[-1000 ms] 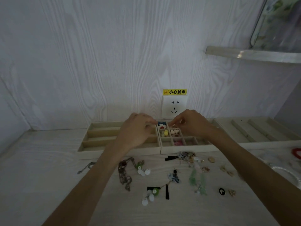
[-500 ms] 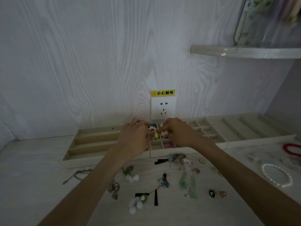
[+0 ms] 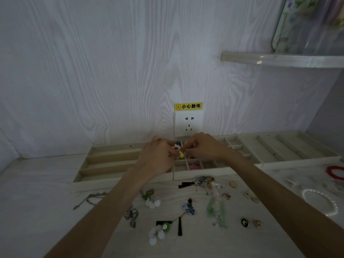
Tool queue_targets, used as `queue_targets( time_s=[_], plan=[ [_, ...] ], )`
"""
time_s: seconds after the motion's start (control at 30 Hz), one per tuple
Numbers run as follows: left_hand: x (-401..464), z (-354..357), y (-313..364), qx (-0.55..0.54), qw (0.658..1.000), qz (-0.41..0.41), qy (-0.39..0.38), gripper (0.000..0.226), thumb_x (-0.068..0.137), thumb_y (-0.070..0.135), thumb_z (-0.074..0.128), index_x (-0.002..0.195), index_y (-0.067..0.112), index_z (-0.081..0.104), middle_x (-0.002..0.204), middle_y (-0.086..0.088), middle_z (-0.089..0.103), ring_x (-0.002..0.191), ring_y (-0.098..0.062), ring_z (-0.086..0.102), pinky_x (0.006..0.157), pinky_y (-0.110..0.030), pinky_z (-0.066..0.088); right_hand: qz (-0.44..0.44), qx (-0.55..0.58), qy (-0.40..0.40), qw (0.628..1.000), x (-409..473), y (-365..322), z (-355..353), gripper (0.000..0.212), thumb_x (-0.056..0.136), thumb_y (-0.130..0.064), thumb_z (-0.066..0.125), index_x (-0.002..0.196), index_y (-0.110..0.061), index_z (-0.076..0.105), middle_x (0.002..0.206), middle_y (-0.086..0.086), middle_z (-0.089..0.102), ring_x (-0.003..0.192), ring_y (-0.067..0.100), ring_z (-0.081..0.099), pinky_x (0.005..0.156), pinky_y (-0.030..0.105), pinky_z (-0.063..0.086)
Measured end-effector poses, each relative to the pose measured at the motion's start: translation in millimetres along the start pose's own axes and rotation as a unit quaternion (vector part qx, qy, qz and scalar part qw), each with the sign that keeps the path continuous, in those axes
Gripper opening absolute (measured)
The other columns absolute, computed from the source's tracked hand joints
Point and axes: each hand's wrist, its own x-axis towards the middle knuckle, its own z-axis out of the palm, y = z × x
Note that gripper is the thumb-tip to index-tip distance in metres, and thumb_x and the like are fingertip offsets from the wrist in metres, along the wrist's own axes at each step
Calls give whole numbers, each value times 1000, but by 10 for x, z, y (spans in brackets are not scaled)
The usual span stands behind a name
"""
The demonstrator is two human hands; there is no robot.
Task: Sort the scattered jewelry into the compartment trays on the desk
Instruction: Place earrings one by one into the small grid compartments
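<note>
We see both hands meeting over the gridded tray (image 3: 197,173): left hand (image 3: 158,157) and right hand (image 3: 202,146) together pinch a small yellow bead (image 3: 181,155), while loose jewelry (image 3: 216,209) lies scattered on the worktop (image 3: 37,211)

- Yellow bead (image 3: 181,155), at the picture's centre.
- Pink pieces (image 3: 194,166) in a cream tray (image 3: 208,173).
- Red bracelet (image 3: 335,172) at 3 o'clock; white pearl bracelet (image 3: 320,202) toward 4.
- Blue-and-white patterned earring (image 3: 188,209) at 6 o'clock; pale green leaf earrings (image 3: 216,213) toward 5.
- Yellow warning label (image 3: 188,106), black characters, at 12 o'clock.
</note>
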Motion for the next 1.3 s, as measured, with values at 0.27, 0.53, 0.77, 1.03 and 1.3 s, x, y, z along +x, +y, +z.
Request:
queue_targets(
  time_s=[0.27, 0.53, 0.77, 1.03, 1.3],
  plan=[
    [46, -31, -30, -19, 1000, 2, -5, 35, 91, 18, 47, 116, 35, 65, 137, 10, 49, 124, -17, 35, 96, -32, 33, -6, -34, 58, 998, -72, -36, -73, 32, 81, -2, 54, 94, -25, 73, 109, 0, 65, 91, 12, 58, 83, 31, 49],
    [72, -77, -139, -45, 998, -15, 34, 38, 88, 12, 45, 106, 34, 70, 132, 11, 53, 123, -16, 36, 98, -31, 32, -71, -180, 74, 978, -188, -10, -38, 49, 85, 1, 47, 109, -38, 67, 113, -1, 59, 100, 17, 46, 78, 29, 29],
    [24, -77, -74, -13, 1000, 13, 24, 34, 91, 19, 44, 102, 38, 71, 132, 14, 53, 120, -14, 37, 95, -30, 32, -97, -228, 58, 967, -217, -33, 8, 52, 84, -1, 49, 117, -40, 62, 121, -6, 55, 111, 16, 43, 78, 27, 23],
    [47, -79, -62, -25, 999, 9, 35, 33, 92, 18, 45, 102, 36, 71, 131, 14, 54, 120, -13, 36, 95, -30, 32, -100, -175, 92, 975, -171, -26, 0, 50, 83, 3, 48, 110, -35, 68, 115, -4, 59, 105, 17, 46, 78, 29, 26],
    [-301, -419, -197, -220, 964, -24, 148, 24, 92, 20, 50, 97, 35, 69, 112, 19, 58, 109, -2, 49, 88, -21, 39, -135, -45, 189, 971, -599, -84, -231, 29, 87, -7, 59, 100, -30, 72, 99, -7, 66, 93, 13, 53, 84, 34, 41]
  ],
)
